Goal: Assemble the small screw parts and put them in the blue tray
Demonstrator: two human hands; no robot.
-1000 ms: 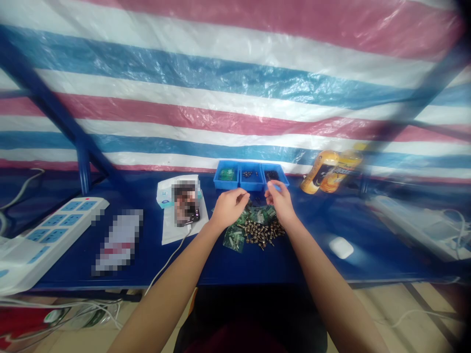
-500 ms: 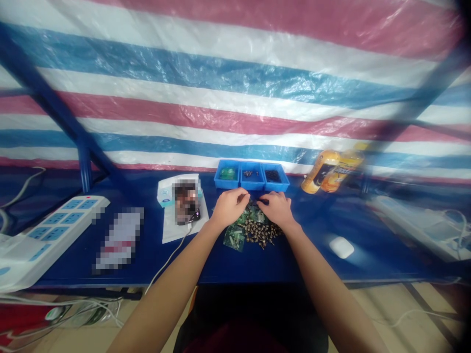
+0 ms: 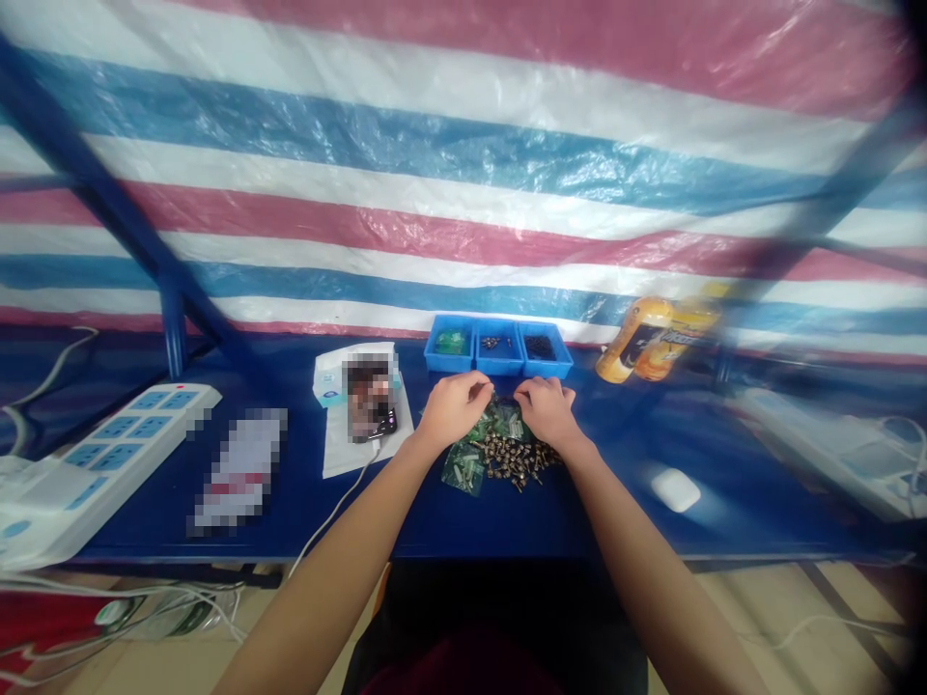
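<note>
My left hand (image 3: 453, 406) and my right hand (image 3: 548, 408) rest close together on the blue table (image 3: 507, 521), fingers curled and pinched at the far edge of a pile of small parts. What the fingertips hold is too small to name. The pile holds green circuit boards (image 3: 463, 471) and brownish metal pieces (image 3: 516, 457). Just behind the hands stand three small blue bins: one (image 3: 449, 346) with green boards, one (image 3: 498, 347) with a few metal bits, one (image 3: 545, 349) with dark parts.
A white paper with a phone (image 3: 366, 407) and cable lies left of the hands. A white power strip (image 3: 87, 468) sits far left, a white earbud case (image 3: 675, 488) right, orange bottles (image 3: 648, 338) back right, another power strip (image 3: 832, 444) far right.
My right hand came down from beside the right bin to the pile, close to my left hand. The left hand stayed almost still.
</note>
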